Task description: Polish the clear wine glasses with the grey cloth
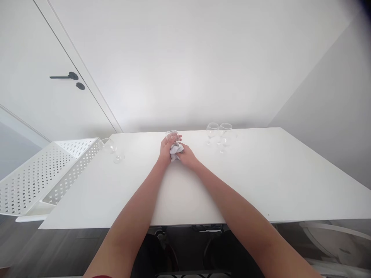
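Note:
My left hand (166, 150) is wrapped around a clear wine glass (172, 135) held over the middle of the white table (261, 181). My right hand (187, 154) is closed on a small grey cloth (175, 150), pressed against the lower part of that glass. Both arms reach out from the near edge. Three more clear wine glasses (222, 134) stand upright in a cluster to the right of my hands. One wine glass (111, 148) lies on its side at the table's left edge.
A white perforated rack (43, 173) stands beside the table on the left. A white door with a black handle (68, 76) is behind it. A white chair edge (333, 235) shows at the lower right.

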`<state>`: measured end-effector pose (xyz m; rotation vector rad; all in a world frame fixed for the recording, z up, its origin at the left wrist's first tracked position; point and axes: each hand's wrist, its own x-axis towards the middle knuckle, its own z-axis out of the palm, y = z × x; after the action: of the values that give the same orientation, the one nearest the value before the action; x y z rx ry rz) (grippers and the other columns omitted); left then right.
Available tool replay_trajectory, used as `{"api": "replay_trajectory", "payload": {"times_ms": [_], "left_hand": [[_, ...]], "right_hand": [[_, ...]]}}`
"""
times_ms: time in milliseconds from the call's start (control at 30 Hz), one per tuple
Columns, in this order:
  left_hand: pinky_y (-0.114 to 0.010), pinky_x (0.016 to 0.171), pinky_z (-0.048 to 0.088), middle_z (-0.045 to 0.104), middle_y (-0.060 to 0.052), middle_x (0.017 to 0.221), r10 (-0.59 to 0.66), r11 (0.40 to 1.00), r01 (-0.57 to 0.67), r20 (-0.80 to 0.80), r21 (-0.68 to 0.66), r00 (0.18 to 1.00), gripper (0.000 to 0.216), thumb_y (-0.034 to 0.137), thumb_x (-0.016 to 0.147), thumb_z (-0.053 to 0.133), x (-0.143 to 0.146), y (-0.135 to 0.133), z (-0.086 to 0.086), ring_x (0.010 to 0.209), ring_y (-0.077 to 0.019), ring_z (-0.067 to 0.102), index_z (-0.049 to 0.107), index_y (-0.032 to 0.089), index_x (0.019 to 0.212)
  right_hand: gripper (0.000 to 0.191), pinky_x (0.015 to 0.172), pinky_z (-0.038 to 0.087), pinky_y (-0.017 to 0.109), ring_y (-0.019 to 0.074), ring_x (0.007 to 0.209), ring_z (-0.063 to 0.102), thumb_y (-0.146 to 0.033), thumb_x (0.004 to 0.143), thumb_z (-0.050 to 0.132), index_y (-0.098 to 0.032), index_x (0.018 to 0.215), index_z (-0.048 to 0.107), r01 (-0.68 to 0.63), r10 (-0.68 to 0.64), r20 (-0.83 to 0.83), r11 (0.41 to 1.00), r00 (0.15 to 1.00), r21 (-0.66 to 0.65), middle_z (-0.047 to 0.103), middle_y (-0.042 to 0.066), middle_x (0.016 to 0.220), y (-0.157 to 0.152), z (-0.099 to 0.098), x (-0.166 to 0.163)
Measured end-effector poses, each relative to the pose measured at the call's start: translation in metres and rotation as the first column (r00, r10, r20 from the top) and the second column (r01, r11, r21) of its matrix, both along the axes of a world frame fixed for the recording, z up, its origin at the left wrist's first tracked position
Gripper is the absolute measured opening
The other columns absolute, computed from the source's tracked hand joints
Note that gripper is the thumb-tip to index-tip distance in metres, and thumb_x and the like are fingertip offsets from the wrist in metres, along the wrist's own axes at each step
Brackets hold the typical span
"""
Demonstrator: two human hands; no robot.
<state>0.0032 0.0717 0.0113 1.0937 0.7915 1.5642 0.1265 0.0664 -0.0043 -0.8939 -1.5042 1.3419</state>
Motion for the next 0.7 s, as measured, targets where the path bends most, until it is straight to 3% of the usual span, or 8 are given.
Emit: {"api": "replay_trajectory", "payload": {"times_ms": [100,167,267,367,467,533,600,700], "left_hand": [[-0.041,0.090,0.055,0.073,-0.015,0.124,0.009,1.000,-0.009,0.038,-0.002,0.999,0.050,0.057,0.080,0.078,0.001,0.000,0.000,0.110,-0.0278,0.069,0.072,0.020,0.113],[-0.042,0.090,0.056,0.074,-0.015,0.120,0.012,1.000,-0.011,0.084,-0.022,0.996,0.053,0.062,0.080,0.076,0.000,0.002,-0.001,0.110,-0.0289,0.070,0.073,0.018,0.109],[-0.043,0.090,0.058,0.074,-0.013,0.115,-0.057,0.995,0.070,0.173,-0.070,0.983,0.060,0.070,0.080,0.070,-0.002,0.003,-0.002,0.108,-0.0286,0.071,0.073,0.018,0.110],[-0.042,0.090,0.058,0.075,-0.013,0.114,-0.080,0.993,0.095,0.190,-0.071,0.979,0.063,0.074,0.080,0.067,-0.003,0.003,-0.001,0.109,-0.0284,0.071,0.072,0.019,0.110],[-0.040,0.090,0.056,0.074,-0.013,0.119,0.017,0.999,-0.014,0.072,-0.034,0.997,0.055,0.065,0.078,0.076,0.000,0.000,0.002,0.116,-0.0295,0.068,0.072,0.020,0.109],[-0.040,0.092,0.055,0.073,-0.014,0.124,0.047,0.999,-0.047,0.010,-0.008,0.999,0.052,0.057,0.076,0.082,0.002,-0.002,0.004,0.121,-0.0298,0.066,0.071,0.021,0.112],[-0.042,0.092,0.055,0.073,-0.014,0.123,0.027,0.999,-0.026,0.027,-0.027,0.999,0.053,0.059,0.076,0.081,0.004,-0.003,0.004,0.118,-0.0302,0.068,0.071,0.021,0.111],[-0.043,0.089,0.057,0.074,-0.015,0.117,-0.041,0.993,0.054,0.123,-0.102,0.992,0.061,0.073,0.080,0.069,0.003,0.000,0.002,0.109,-0.0306,0.071,0.071,0.019,0.108]], "right_hand": [[0.014,0.070,0.043,0.031,0.0172,0.076,0.054,-0.023,0.071,0.067,-0.022,0.085,0.063,0.115,-0.115,-0.002,0.993,0.993,-0.028,0.064,0.000,0.080,0.000,0.000,-0.003],[0.017,0.071,0.045,0.031,0.0184,0.078,0.056,-0.027,0.071,0.070,-0.021,0.086,0.064,0.011,-0.039,-0.150,0.982,0.988,-0.188,0.065,0.002,0.083,-0.002,0.003,-0.002],[0.032,0.071,0.049,0.033,0.0208,0.081,0.060,-0.037,0.067,0.080,-0.020,0.090,0.064,-0.204,0.057,-0.372,0.907,0.926,-0.368,0.068,0.006,0.089,-0.004,0.009,0.003],[0.037,0.072,0.049,0.033,0.0209,0.082,0.061,-0.040,0.065,0.082,-0.021,0.092,0.064,-0.239,0.116,-0.360,0.917,0.926,-0.319,0.069,0.006,0.090,-0.003,0.010,0.005],[0.028,0.074,0.047,0.031,0.0185,0.080,0.058,-0.030,0.063,0.079,-0.021,0.085,0.064,-0.032,0.024,-0.109,0.997,0.994,-0.074,0.067,0.001,0.083,-0.001,0.006,0.004],[0.022,0.073,0.046,0.031,0.0176,0.077,0.056,-0.025,0.063,0.075,-0.021,0.081,0.063,0.102,-0.102,0.009,0.994,0.995,0.028,0.064,-0.002,0.077,-0.001,0.004,0.002],[0.020,0.072,0.047,0.031,0.0185,0.078,0.057,-0.027,0.065,0.072,-0.021,0.083,0.065,0.088,-0.090,-0.038,0.994,0.995,-0.061,0.065,-0.001,0.079,-0.003,0.006,0.001],[0.030,0.071,0.050,0.033,0.0212,0.082,0.061,-0.035,0.068,0.075,-0.020,0.092,0.066,-0.152,0.070,-0.271,0.944,0.960,-0.292,0.069,0.005,0.089,-0.007,0.012,0.000]]}}
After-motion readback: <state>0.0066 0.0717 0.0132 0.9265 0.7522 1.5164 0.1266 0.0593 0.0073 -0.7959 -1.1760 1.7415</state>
